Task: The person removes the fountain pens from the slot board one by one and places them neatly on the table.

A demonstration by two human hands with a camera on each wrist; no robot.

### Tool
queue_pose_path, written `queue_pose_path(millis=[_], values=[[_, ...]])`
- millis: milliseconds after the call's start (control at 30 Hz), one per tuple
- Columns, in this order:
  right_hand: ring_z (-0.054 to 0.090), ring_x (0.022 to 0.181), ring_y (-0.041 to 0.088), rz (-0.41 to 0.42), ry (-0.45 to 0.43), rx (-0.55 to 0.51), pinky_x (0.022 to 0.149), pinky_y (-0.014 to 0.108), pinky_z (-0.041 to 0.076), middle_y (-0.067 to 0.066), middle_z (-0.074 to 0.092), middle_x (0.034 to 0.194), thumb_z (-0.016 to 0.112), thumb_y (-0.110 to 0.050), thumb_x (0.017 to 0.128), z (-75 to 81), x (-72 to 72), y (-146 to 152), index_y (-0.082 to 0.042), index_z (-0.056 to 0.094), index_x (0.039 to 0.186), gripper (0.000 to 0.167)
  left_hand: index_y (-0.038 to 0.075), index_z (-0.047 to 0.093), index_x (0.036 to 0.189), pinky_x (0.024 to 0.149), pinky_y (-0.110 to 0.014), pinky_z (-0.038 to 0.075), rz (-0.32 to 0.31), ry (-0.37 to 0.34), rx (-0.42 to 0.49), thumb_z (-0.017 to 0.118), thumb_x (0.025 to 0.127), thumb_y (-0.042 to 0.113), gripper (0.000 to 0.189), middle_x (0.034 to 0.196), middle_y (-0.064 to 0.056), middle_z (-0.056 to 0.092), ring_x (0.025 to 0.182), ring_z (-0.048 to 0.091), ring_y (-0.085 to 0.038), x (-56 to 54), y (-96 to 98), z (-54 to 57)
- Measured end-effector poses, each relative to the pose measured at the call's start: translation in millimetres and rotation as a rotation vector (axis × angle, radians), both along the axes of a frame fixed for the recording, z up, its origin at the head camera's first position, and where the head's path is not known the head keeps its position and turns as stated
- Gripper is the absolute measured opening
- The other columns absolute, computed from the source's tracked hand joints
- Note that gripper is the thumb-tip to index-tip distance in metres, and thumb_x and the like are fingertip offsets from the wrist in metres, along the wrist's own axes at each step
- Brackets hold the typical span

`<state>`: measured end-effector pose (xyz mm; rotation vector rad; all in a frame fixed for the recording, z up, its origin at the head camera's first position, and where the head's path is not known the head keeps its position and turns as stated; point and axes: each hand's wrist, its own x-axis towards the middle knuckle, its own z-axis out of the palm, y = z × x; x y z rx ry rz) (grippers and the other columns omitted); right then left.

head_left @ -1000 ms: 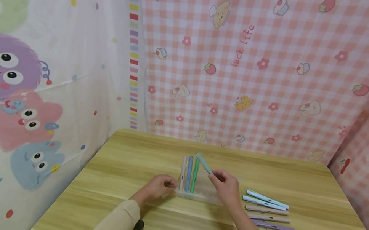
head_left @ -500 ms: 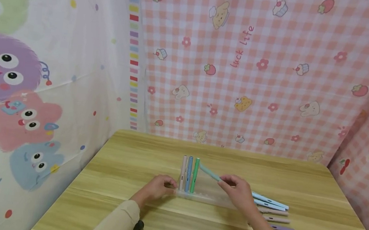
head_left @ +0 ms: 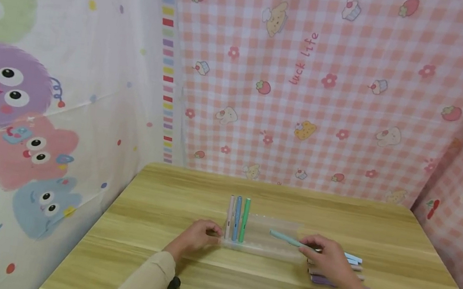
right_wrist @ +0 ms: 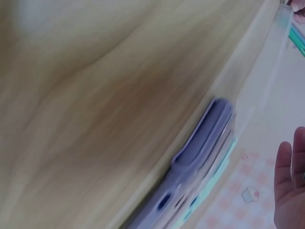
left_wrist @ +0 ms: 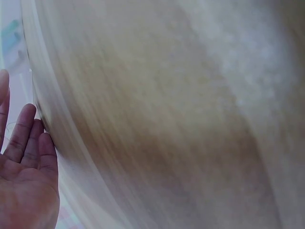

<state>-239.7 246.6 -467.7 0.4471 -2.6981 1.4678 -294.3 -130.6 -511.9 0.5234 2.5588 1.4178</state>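
Note:
A clear plastic pen stand rests on the table. Three pens stand upright toward its left end: a pinkish pen, a blue pen and a green pen. My left hand pinches the stand's left end between thumb and index finger; the other fingers extend loosely in the left wrist view. My right hand holds a pale teal pen by one end, its other end pointing left over the stand. Under and beside this hand lie several pens, among them a purple pen.
The light blue pens lie at the far side of the row on the right, partly hidden by my right hand. A wooden table spreads beneath everything. Patterned cloths hang behind it and at both sides.
My right hand has moved right and toward me with the teal pen, from beside the upright green pen to over the lying pens. The pen now slants flatter. My left hand has stayed put.

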Motion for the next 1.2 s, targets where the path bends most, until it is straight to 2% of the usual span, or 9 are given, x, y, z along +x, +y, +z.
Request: queue_pose_path(millis=[133,267,433,633,700,900,967,1200], values=[[0.067,0.086,0.02,0.048,-0.004,0.006,0.07,0.027,0.055,0.006,0.069,0.099,0.071,-0.018,0.092,2.3,9.0,18,-0.003,0.07,0.105,0.02,0.004,0.07,0.095,0.085,-0.036,0.049,0.001,0.001,0.005,0.073,0.086,0.0,0.01,0.097,-0.003,0.066,0.092,0.058,-0.016,-0.6,0.6,-1.0],[0.064,0.081,0.012,0.053,0.005,0.043,0.065,0.027,0.053,0.004,0.069,0.096,0.072,-0.018,0.091,-1.2,20.2,37,-0.004,0.071,0.103,0.018,0.003,0.07,0.094,0.086,-0.037,0.049,0.002,0.009,0.007,0.073,0.086,0.0,0.009,0.098,-0.003,0.067,0.093,0.058,-0.017,-0.8,1.1,-1.4],[0.056,0.079,-0.001,0.07,0.108,0.117,0.062,0.024,0.051,-0.001,0.068,0.091,0.075,-0.014,0.088,-12.7,35.9,60,-0.006,0.073,0.098,0.013,0.004,0.07,0.093,0.087,-0.038,0.048,-0.005,0.021,0.0,0.073,0.086,0.001,0.008,0.099,-0.004,0.068,0.094,0.058,-0.017,-1.3,0.7,-3.3],[0.052,0.08,-0.005,0.069,0.181,0.174,0.063,0.022,0.048,-0.013,0.065,0.091,0.077,-0.008,0.085,-27.4,48.4,83,-0.012,0.072,0.092,0.009,0.004,0.071,0.093,0.084,-0.036,0.049,-0.003,0.024,-0.004,0.073,0.086,0.002,0.008,0.099,-0.004,0.068,0.092,0.058,-0.016,-2.3,0.2,-3.8],[0.053,0.081,-0.005,0.086,0.191,0.18,0.064,0.021,0.047,-0.014,0.065,0.092,0.076,-0.006,0.085,-30.9,51.1,88,-0.012,0.072,0.091,0.009,0.005,0.071,0.093,0.084,-0.035,0.048,-0.005,0.029,-0.005,0.073,0.086,0.002,0.008,0.099,-0.004,0.068,0.092,0.057,-0.016,-2.7,-0.1,-3.9],[0.051,0.082,-0.003,0.126,0.049,0.184,0.066,0.022,0.045,-0.012,0.065,0.094,0.072,-0.017,0.091,-34.4,56.3,97,-0.014,0.07,0.094,0.004,0.005,0.071,0.093,0.084,-0.035,0.049,-0.011,0.027,-0.004,0.073,0.087,0.002,0.008,0.099,-0.004,0.067,0.092,0.057,-0.015,-2.9,-0.7,-4.5],[0.052,0.082,-0.003,0.119,0.027,0.202,0.067,0.022,0.046,-0.012,0.064,0.093,0.072,-0.02,0.092,-35.2,56.7,98,-0.015,0.07,0.095,0.006,0.006,0.071,0.093,0.083,-0.034,0.049,-0.007,0.02,-0.008,0.073,0.087,0.003,0.007,0.099,-0.002,0.067,0.091,0.057,-0.015,-2.9,-0.8,-5.0],[0.051,0.084,-0.003,0.082,0.04,0.257,0.069,0.021,0.046,-0.008,0.065,0.095,0.074,-0.021,0.09,-40.2,55.8,101,-0.016,0.07,0.095,0.008,0.008,0.071,0.093,0.083,-0.035,0.049,0.012,0.006,-0.014,0.073,0.088,0.003,0.007,0.099,-0.001,0.066,0.091,0.057,-0.015,-3.9,-0.2,-5.6]])
